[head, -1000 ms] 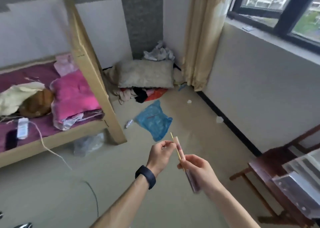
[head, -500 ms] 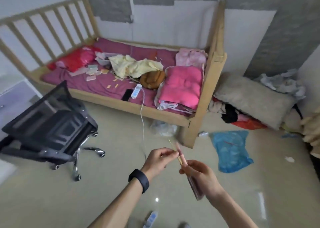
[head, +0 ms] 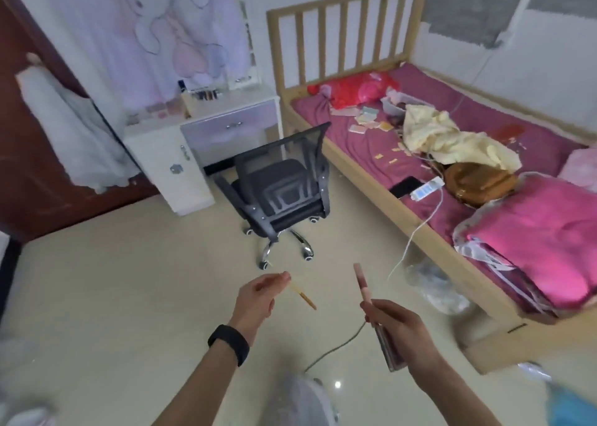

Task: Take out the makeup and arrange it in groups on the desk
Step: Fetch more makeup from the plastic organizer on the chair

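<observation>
Left hand (head: pixel 255 299): fingers curled, thumb and forefinger pinching the thin yellow stem of a wand (head: pixel 302 298); a black wristband (head: pixel 229 343) sits on the wrist behind it
Wand: slants out of that pinch, down and toward the other hand; its brownish tip hangs free in the air, clear of the tube
Right hand (head: pixel 400 332): fingers wrapped round the middle of a pink tube (head: pixel 363 288), thumb laid across the front
Tube: its pale pink top stands up out of the fist, leaning slightly toward the left hand; the darker lower end comes out beneath the palm; whether its mouth is open I cannot tell
Gap: the two grips are apart, wand and tube not touching
Desk (head: pixel 226 112): well beyond both grips, ahead of the left hand; white with a lilac drawer; small items on top, too blurred to name
Chair (head: pixel 277 189): black mesh, on castors, between the hands and the desk
Bed (head: pixel 371 180): beyond and outward of the right-hand grip; cluttered with cloth and papers
</observation>
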Motion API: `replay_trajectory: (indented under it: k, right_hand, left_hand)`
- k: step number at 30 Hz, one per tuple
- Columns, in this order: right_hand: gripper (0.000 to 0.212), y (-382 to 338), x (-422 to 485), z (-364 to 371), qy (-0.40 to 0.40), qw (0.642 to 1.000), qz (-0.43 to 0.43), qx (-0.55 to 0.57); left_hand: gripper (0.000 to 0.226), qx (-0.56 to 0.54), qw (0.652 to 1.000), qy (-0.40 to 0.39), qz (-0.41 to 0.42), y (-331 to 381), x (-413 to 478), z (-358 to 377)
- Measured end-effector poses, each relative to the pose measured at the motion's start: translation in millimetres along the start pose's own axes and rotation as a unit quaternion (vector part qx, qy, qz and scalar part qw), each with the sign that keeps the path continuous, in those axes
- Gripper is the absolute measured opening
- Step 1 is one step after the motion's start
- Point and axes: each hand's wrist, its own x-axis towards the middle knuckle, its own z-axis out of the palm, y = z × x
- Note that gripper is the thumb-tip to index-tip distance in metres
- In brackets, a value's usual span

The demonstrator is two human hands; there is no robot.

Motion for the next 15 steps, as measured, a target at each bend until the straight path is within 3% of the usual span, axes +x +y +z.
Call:
replay_trajectory:
  k: [5, 15]
  right_hand:
    - [0.014, -35.5, 58.4, 79.6, -0.085, 0.996, 0.001, -0.03]
    - [0.02, -138.7, 232.0, 288.0, -0.146, 0.987, 0.001, -0.061]
  left_hand:
    - [0.029, -0.052, 0.993, 0.106, -0.015, 5.6, 42.8, -85.7]
    - [0.023, -0.101, 0.985, 0.141, -0.022, 67.7, 226.0, -222.7]
